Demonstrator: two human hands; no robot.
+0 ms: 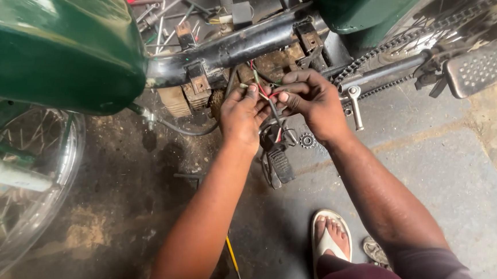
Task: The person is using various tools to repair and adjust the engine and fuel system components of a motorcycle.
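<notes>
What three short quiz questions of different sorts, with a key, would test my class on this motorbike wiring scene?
1. True or false: both hands are on the wires beneath the black frame.
2. Which colour is the fuel tank? A red, B green, C silver.
3. Fill in: the yellow-handled tool lies on the ____.

Key
1. True: the left hand and right hand pinch the thin red and green wires between their fingertips.
2. B, green.
3. Floor, between the forearms, left of the sandalled foot.
</notes>
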